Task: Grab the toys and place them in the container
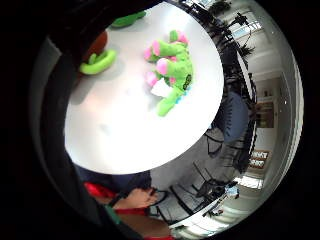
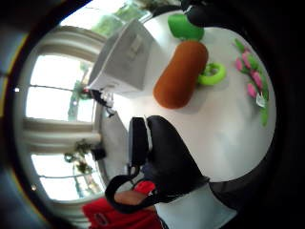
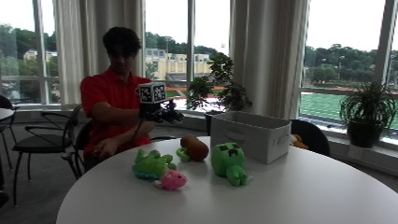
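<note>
Three plush toys lie on the round white table [image 3: 298, 196]: a green and pink dragon [image 3: 155, 169], a brown toy with a green leaf loop [image 3: 194, 148], and a green blocky toy [image 3: 229, 163]. The grey fabric container [image 3: 255, 135] stands upright behind them, its top open. My gloved right hand [image 3: 163, 112] hovers in the air over the table's back edge, above and left of the brown toy, fingers spread and holding nothing. In the palm views the dragon [image 1: 172, 70], the brown toy [image 2: 181, 74] and the container [image 2: 124, 59] lie below the hand, apart from it.
The person sits behind the table, with the bare left hand [image 3: 109, 148] down by the lap. Black chairs [image 3: 43, 140] stand at the left. Potted plants [image 3: 367, 114] line the window sill. The table's right half [image 3: 323, 186] is bare.
</note>
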Tool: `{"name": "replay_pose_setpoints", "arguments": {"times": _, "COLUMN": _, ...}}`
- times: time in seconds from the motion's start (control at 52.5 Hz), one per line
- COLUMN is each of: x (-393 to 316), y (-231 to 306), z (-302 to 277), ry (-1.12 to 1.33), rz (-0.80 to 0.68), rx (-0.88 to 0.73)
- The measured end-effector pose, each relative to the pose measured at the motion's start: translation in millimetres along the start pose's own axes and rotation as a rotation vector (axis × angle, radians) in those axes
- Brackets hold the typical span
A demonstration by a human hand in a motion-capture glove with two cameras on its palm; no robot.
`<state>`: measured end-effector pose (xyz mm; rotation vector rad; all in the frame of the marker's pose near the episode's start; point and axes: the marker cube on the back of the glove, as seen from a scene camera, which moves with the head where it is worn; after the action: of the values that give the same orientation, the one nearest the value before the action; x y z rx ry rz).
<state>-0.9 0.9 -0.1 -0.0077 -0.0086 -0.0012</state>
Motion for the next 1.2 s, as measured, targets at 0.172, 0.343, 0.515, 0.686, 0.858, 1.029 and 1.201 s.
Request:
{"name": "replay_pose_setpoints", "arguments": {"times": 0.172, "x": -4, "y": 1, "z": -1, "ry": -0.027, "rz": -0.012, "rx": -0.006}}
{"name": "replay_pose_setpoints", "arguments": {"times": 0.343, "x": -9, "y": 3, "z": 1, "ry": -0.045, "rz": -0.007, "rx": -0.022}}
{"name": "replay_pose_setpoints", "arguments": {"times": 0.515, "x": -9, "y": -1, "z": 3, "ry": -0.058, "rz": -0.020, "rx": -0.016}}
{"name": "replay_pose_setpoints", "arguments": {"times": 0.686, "x": -18, "y": -13, "z": 10, "ry": -0.105, "rz": -0.007, "rx": -0.052}}
{"name": "replay_pose_setpoints", "arguments": {"times": 0.858, "x": -35, "y": -39, "z": 21, "ry": -0.118, "rz": -0.018, "rx": -0.088}}
{"name": "replay_pose_setpoints", "arguments": {"times": 1.029, "x": -65, "y": -55, "z": 42, "ry": -0.106, "rz": -0.019, "rx": -0.130}}
{"name": "replay_pose_setpoints", "arguments": {"times": 1.201, "x": -70, "y": -78, "z": 69, "ry": -0.111, "rz": 0.037, "rx": -0.227}}
